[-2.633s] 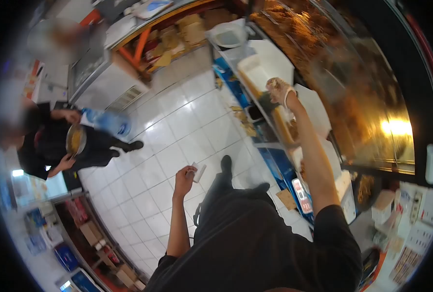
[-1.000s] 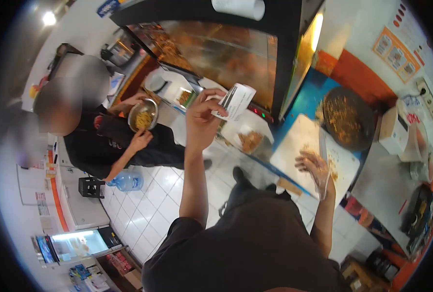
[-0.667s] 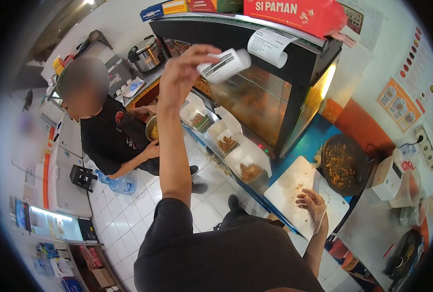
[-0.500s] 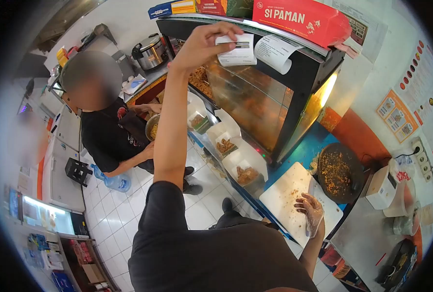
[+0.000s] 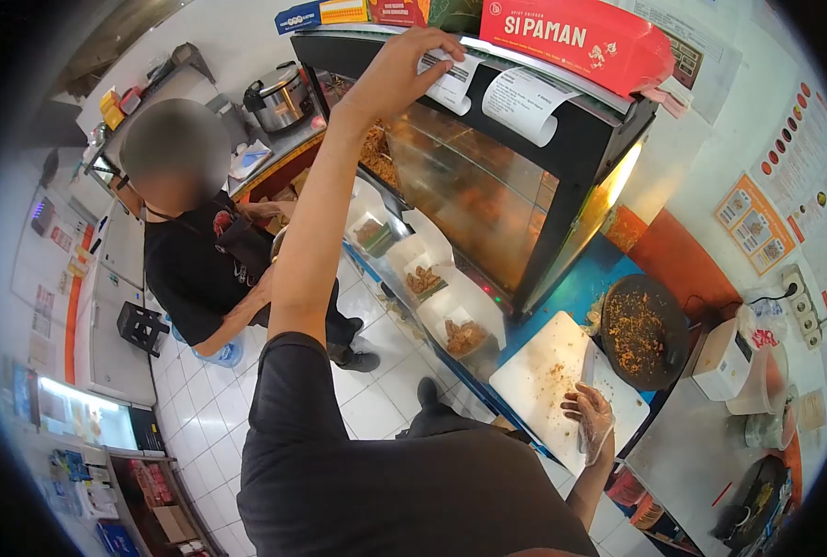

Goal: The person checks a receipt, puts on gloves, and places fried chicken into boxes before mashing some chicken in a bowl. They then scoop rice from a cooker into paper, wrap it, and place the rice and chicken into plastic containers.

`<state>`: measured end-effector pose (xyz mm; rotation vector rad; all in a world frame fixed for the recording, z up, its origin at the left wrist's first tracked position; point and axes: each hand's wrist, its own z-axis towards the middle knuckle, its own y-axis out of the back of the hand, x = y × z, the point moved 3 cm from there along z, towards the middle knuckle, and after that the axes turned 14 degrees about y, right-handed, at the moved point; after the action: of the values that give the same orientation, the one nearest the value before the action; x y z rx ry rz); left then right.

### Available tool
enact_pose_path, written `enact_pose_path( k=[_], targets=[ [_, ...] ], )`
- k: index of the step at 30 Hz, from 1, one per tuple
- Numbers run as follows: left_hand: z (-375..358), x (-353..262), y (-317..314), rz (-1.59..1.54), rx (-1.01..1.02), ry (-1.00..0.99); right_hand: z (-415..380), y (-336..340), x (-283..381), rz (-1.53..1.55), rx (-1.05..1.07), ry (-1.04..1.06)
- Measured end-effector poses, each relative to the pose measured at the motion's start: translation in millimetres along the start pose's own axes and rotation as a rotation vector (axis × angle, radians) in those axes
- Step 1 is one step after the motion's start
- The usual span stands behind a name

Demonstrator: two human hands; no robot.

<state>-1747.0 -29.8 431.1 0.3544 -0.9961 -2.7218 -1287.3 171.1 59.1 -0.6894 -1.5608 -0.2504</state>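
Touching a white receipt [image 5: 449,93] at the top front of a glass food case [image 5: 478,181], beside a second receipt [image 5: 522,102], a person's left hand [image 5: 397,76] is raised before me; from here I cannot tell whether it grips. The gloved right hand [image 5: 592,418], loosely spread, is over a white cutting board [image 5: 534,371] near a dark pan [image 5: 645,331].

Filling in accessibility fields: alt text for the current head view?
A person's left hand holds a printed slip at the upper front edge of a glass-fronted food display case, beside another slip. Their right hand, in a clear glove, is over a crumb-strewn white board. Three open food boxes line the case's front; a co-worker stands at left.
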Motion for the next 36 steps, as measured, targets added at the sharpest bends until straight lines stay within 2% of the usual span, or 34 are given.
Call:
enact_pose_path(
  k=[4,10,12,13,20,23,28,29,30,32,33,36],
  targets=[
    [-5,-4,-8,0.096,-0.103,-0.120,4,-1,2,-0.031,0.010,-0.001],
    [-18,-6,-21,-0.014,-0.160,-0.077,13,-13,5,-0.078,0.043,-0.008],
    [-25,-18,-16,-0.060,-0.323,-0.095,16,-18,6,-0.081,0.056,-0.007],
    [-28,-21,-15,0.102,-0.366,-0.116,16,-19,5,-0.082,0.067,-0.006],
    [-32,-17,-41,-0.065,-0.381,-0.023,18,-24,-2,-0.090,0.100,-0.004],
    [-34,-20,-42,-0.049,-0.367,-0.016,16,-24,-5,-0.108,0.083,-0.008],
    [-28,-21,-37,0.110,-0.318,-0.117,17,-24,-6,-0.150,0.064,-0.034],
    [-34,-48,-17,0.134,-0.432,-0.129,19,-22,-10,-0.158,0.078,-0.021],
    [-25,-42,-19,0.108,-0.120,0.011,20,-20,-12,-0.167,0.093,-0.015],
    [-23,-43,-17,-0.017,-0.026,0.044,22,-22,-11,-0.190,0.113,-0.010],
    [-27,-41,-21,0.001,-0.183,-0.081,21,-25,-10,-0.189,0.109,-0.011],
    [-30,-41,-23,-0.068,-0.201,-0.136,20,-29,-8,-0.202,0.107,-0.040]
  ],
)
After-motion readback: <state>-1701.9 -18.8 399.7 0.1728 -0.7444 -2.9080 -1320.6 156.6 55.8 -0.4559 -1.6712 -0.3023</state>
